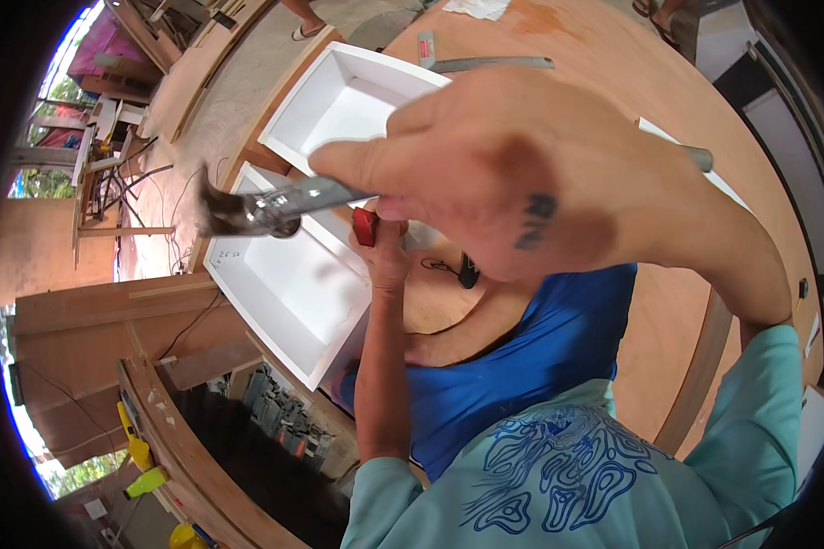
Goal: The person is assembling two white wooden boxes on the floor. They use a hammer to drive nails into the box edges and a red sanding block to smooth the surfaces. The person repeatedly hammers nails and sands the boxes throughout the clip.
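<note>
My right hand (513, 183) is raised large and close in the middle of the view. Its fingers are wrapped round a claw hammer (256, 209), whose shiny metal head points left. Beneath it and slightly to the left, my left hand (390, 261) is closed round a tool with a red handle end (364, 227); the rest of that tool is hidden. Two white open boxes like drawers lie side by side just past my left hand: a nearer one (288, 284) and a farther one (362, 101). My right hand covers part of the farther box.
A tool with a flat blade and grey handle (494, 64) lies on the wooden work surface (604, 55). Near my legs is a small black object (468, 271) with a cord. Wooden boards and yellow tools (135, 439) stand at the left. Another person's foot (309, 29) shows at the top.
</note>
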`<state>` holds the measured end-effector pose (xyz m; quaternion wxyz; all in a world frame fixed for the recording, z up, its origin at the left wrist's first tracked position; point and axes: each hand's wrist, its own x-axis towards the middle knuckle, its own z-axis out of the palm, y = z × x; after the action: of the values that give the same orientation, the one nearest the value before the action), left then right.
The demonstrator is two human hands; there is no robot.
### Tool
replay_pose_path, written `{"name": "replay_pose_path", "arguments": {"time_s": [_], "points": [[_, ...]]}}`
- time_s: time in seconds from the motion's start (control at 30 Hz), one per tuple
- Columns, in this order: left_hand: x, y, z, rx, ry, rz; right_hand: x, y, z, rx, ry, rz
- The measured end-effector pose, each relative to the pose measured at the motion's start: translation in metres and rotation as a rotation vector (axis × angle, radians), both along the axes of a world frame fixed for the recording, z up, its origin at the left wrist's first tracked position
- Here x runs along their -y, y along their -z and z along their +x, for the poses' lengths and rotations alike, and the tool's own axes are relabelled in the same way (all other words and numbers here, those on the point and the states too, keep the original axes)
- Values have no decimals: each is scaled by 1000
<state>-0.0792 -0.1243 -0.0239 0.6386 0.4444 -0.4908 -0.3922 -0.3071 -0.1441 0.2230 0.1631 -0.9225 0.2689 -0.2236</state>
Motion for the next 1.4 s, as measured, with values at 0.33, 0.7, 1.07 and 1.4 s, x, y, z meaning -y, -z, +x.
{"name": "replay_pose_path", "arguments": {"time_s": [0.33, 0.7, 1.07, 1.4], "points": [[6, -28, -11, 377, -135, -179, 1, 26, -11, 369, -26, -194], [0, -34, -14, -43, 2, 134, 5, -1, -3, -225, 80, 3], [2, -24, -9, 32, 22, 84, 3, 11, 3, -250, 58, 13], [5, -19, -6, 301, -64, -46, -4, 25, -2, -154, 33, 36]]}}
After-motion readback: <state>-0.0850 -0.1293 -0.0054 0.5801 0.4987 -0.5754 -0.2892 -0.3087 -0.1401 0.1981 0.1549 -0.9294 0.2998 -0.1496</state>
